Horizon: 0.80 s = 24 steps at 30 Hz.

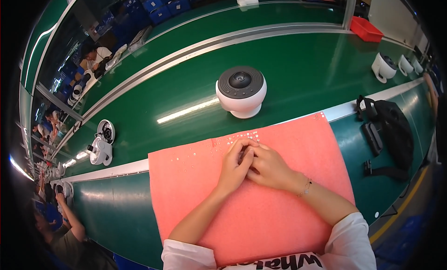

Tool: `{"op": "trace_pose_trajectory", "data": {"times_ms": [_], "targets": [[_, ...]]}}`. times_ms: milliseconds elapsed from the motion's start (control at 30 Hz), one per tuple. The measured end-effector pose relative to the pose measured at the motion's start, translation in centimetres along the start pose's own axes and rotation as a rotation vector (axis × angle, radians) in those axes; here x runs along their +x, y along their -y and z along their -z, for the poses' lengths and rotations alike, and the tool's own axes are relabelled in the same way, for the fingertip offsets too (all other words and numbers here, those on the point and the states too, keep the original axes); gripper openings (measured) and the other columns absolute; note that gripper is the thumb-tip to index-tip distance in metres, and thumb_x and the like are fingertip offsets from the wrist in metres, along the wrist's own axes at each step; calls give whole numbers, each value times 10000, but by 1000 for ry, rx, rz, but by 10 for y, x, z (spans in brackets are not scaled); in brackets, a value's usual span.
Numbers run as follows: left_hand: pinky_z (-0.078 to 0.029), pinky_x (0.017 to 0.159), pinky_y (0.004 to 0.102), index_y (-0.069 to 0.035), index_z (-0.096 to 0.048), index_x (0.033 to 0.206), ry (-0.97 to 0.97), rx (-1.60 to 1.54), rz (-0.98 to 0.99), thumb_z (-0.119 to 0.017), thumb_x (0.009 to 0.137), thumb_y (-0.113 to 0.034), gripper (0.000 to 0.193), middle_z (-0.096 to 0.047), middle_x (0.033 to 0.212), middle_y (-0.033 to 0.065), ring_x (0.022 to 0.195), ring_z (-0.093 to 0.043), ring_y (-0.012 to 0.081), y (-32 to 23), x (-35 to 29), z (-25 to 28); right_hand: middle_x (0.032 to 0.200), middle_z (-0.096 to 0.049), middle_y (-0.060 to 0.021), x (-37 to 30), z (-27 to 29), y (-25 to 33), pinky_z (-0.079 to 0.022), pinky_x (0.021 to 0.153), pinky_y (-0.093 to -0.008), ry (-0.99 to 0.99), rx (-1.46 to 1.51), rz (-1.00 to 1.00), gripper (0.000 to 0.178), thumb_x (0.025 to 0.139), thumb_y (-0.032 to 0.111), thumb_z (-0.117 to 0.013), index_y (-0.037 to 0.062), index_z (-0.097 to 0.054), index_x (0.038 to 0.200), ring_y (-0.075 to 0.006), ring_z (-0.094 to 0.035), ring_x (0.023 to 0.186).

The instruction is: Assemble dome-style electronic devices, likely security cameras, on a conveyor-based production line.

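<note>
My left hand [234, 165] and my right hand [271, 166] are drawn together over a pink foam mat [288, 214]. The fingers of both are curled and meet each other. Whatever lies between them, if anything, is hidden. Just beyond the fingertips, small pale pieces [242, 137] sit in rows near the mat's far edge, and a few more are scattered to the left. Farther off, a round white device [242, 92] with a dark ringed top and a central lens stands upright on the green belt, apart from both hands.
On the left of the belt is an opened white device [101, 144]. A black bag [391, 135] with straps lies at right. Several white devices [384, 67] and a red tray [366, 29] are at the far right. A co-worker [65, 228] sits at lower left.
</note>
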<state>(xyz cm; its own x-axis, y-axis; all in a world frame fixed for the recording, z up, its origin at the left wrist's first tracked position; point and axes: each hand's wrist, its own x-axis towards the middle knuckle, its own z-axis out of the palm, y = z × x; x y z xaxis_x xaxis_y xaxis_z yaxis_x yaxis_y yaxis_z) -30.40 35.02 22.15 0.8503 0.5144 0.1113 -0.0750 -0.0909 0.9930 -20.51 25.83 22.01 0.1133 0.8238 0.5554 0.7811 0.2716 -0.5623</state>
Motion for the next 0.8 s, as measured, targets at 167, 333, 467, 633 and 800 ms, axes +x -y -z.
{"op": "trace_pose_trajectory", "data": {"times_ms": [167,333,467,633,800], "targets": [[-402,802,258,-6,-504,978,-23,-16,-28,-439,871,-50,133,-522,976,66,894,-498,121,-1,2,-3,896,-571,-158,1,1,1,-454,771,-398,19,30,-19,151,650,78,-604,-29,-587,755,-315,-521,904],[-427,742,250,-14,-513,959,-50,-3,-60,-451,859,-46,122,-534,938,63,835,-512,114,1,2,-5,858,-564,-145,-1,1,1,-455,756,-397,-3,29,-39,142,647,77,-603,-27,-585,741,-313,-521,878],[-428,754,255,-11,-515,961,-52,22,-79,-453,852,-38,128,-536,940,67,847,-515,121,3,2,-5,825,-555,-133,-2,1,-1,-455,738,-396,24,24,-30,138,642,77,-604,-24,-585,732,-311,-518,856],[-428,756,255,-10,-517,962,-51,26,-68,-452,852,-34,130,-537,946,68,853,-515,122,3,2,-5,791,-532,-122,-3,-1,-3,-451,698,-387,-15,36,-5,128,637,78,-603,-17,-588,722,-295,-511,811],[-430,747,248,-8,-520,961,-59,11,-60,-449,860,-35,127,-542,942,60,840,-516,112,3,2,-7,799,-528,-124,-4,-2,-6,-450,696,-385,-10,25,-2,127,638,77,-601,-16,-590,723,-294,-510,809]]}}
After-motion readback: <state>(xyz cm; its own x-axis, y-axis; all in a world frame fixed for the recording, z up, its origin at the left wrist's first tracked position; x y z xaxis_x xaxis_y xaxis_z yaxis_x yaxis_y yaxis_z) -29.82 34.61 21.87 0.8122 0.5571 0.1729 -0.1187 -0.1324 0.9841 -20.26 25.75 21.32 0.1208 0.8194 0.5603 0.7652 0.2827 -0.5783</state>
